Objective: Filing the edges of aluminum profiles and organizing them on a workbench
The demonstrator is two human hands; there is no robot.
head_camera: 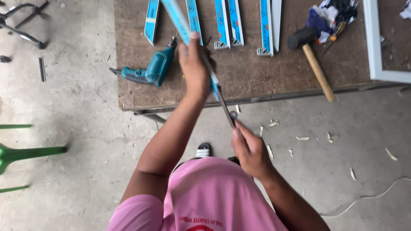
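Table (257, 81): ahead of the person, across the upper part of the view.
Teal electric drill (150, 70): on the table, near its left front corner.
Row of blue-faced metal strips (222, 23): on the table's far side, right of the drill.
Black-headed wooden-handled mallet (310, 57): on the table, right of the strips, handle reaching past the front edge.
Crumpled cloth (329, 15): behind the mallet head.
White frame (373, 42): on the table's right end.
Left hand (193, 70): above the table's front edge, around a long blue-faced strip (180, 21).
Right hand (250, 149): nearer the body, over the floor (77, 115), on a dark slim tool (227, 109) touching that strip's lower end.
Pale shavings (302, 138): on the floor, right of the right hand.
Green chair legs (25, 154): far left, on the floor.
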